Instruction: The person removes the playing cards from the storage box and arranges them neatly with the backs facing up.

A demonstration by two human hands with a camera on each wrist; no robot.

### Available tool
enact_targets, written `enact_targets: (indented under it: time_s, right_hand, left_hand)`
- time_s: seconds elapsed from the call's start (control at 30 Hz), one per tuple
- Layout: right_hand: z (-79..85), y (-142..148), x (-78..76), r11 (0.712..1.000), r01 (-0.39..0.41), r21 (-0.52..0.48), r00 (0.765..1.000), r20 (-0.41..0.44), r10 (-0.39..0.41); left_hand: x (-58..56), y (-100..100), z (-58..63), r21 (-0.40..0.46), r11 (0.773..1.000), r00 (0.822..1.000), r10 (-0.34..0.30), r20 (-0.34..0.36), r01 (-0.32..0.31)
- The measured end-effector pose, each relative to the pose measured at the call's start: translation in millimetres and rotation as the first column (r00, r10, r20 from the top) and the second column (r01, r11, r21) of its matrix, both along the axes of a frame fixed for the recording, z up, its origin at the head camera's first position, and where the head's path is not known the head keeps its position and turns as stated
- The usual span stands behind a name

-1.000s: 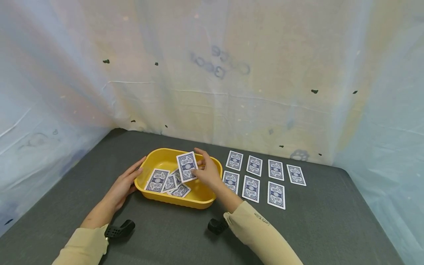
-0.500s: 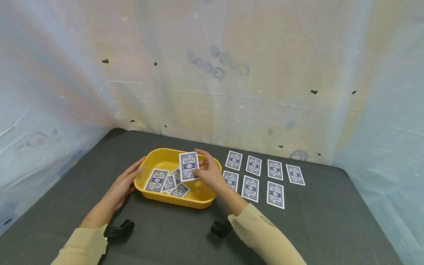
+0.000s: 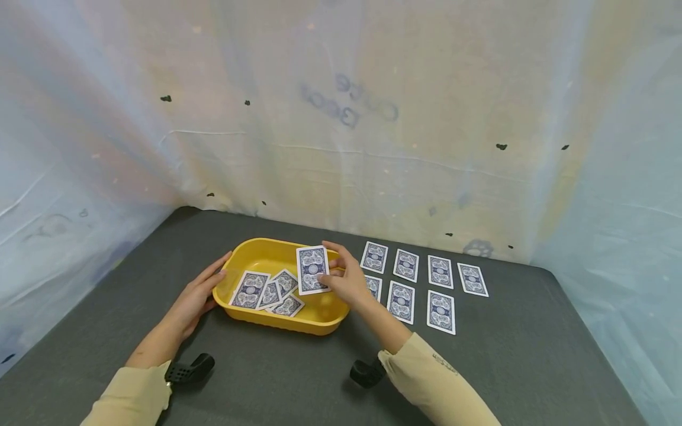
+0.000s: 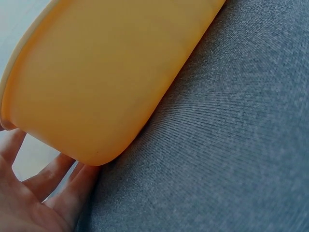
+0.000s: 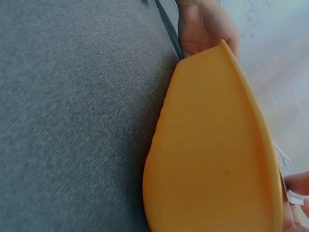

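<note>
A yellow plastic basin (image 3: 247, 315) stands on the dark cloth with several loose playing cards (image 3: 251, 289) inside, blue patterned backs up. My left hand (image 3: 193, 299) rests against the basin's left end. In the left wrist view, fairly straight fingers (image 4: 50, 176) touch the outer wall below the rim. Above the basin's right half, my right hand (image 3: 346, 277) pinches a playing card (image 3: 312, 269) between thumb and fingers, its blue back showing. In the right wrist view the basin wall hides most of that card and part of the hand.
Right of the basin, several playing cards (image 3: 401, 302) lie back up in two rows on the dark cloth (image 3: 511, 355). My right forearm crosses in front of the nearer row. A pale sheet (image 3: 341, 177) hangs behind and at both sides.
My right hand has moved a little to the right with the pinched card, which is now more upright in view. The left hand and basin keep their places.
</note>
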State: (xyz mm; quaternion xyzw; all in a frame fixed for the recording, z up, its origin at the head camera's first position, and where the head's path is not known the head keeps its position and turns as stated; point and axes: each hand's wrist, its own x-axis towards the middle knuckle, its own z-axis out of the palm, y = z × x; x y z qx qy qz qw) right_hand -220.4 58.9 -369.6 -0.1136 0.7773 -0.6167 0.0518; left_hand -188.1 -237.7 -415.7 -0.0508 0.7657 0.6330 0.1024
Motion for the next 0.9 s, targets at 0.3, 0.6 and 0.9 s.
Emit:
enact_targets:
  time_s: [0.3, 0.6, 0.9]
  right_hand:
    - [3.3, 18.5, 5.8, 1.000, 0.023, 0.006, 1.000, 0.021, -0.023]
    - [5.7, 37.9, 10.6, 0.999, 0.040, 0.015, 0.999, -0.019, -0.039]
    - [8.2, 64.1, 13.5, 0.996, 0.071, 0.052, 0.997, -0.046, -0.069]
  left_hand:
    - [-0.3, -1.3, -2.2, -0.002, 1.000, 1.000, -0.012, -0.012, 0.012]
    - [-0.3, -1.3, -2.2, 0.008, 1.000, 1.000, -0.022, -0.014, 0.022]
    - [-0.4, -1.7, -2.5, 0.004, 1.000, 1.000, -0.015, -0.019, 0.015]
